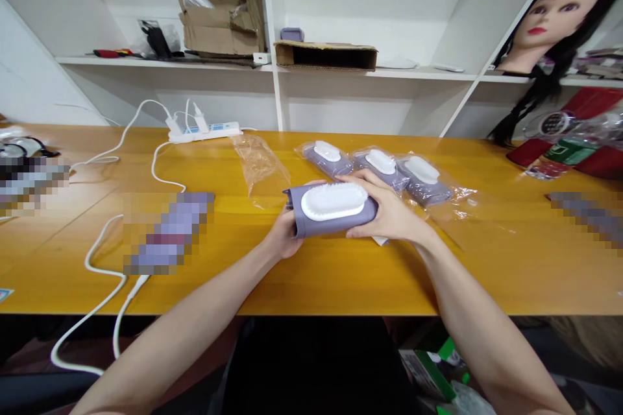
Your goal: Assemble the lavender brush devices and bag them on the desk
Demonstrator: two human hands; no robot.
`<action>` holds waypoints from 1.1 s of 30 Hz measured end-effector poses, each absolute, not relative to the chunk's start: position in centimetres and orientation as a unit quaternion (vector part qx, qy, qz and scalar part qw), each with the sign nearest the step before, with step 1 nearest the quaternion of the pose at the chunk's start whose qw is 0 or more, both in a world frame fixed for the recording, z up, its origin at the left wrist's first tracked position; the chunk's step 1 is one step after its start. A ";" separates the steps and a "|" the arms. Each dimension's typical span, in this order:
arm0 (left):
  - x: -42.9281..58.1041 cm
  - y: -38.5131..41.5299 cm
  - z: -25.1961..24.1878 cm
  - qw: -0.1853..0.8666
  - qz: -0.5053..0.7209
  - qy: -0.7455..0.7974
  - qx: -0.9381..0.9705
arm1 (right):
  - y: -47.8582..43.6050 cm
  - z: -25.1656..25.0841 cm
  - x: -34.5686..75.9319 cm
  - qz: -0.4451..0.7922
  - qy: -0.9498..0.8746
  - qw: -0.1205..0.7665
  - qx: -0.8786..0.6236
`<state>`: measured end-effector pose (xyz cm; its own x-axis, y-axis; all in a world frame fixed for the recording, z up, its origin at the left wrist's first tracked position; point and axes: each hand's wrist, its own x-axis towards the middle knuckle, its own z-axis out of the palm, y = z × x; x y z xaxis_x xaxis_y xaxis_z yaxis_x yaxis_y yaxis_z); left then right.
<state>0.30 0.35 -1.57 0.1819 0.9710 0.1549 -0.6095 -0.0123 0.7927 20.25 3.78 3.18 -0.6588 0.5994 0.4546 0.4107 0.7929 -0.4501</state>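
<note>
I'm holding a lilac-grey brush [331, 224] with its white oval bristle pad [333, 201] facing up toward me. Its long axis runs almost straight across in front of me, with the right end angled slightly away, and it sits over the middle of the orange wooden table [487, 272]. My left hand [285, 237] is closed around the left end from beneath, its fingertips [316, 183] just showing past the far edge. My right hand [387, 207] is curled over the right end, its fingers [363, 178] lying along the far edge beside the pad. A white paper slip [380, 241] pokes out just under my right hand. Just beyond my hands, three bagged brushes [382, 167] lie in a row, and a clear plastic bag [260, 168] lies flat beyond my left hand. A white power strip [204, 133] sits near the far table edge. To my left, a white cable [104, 259] loops beside a pixelated patch [168, 233] I can't make out, and another patch [591, 217] lies well off to my right. A band of bare wood runs between my wrists and the near table edge.
</note>
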 end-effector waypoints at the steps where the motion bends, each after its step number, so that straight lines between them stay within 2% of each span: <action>1: 0.3 0.3 -1.6 0.665 0.595 0.230 0.389 | 3.7 3.2 20.2 0.159 -0.897 0.305 -0.279; 14: 0.4 -0.2 -1.7 0.714 0.546 0.232 0.373 | 3.4 3.3 20.0 0.171 -0.894 0.304 -0.281; 27: 0.3 0.5 -1.6 0.653 0.610 0.221 0.391 | 3.6 2.9 19.6 0.178 -0.890 0.283 -0.309; 33: 0.0 1.2 -1.5 0.681 0.585 0.275 0.345 | 3.9 2.6 19.6 0.173 -0.886 0.264 -0.340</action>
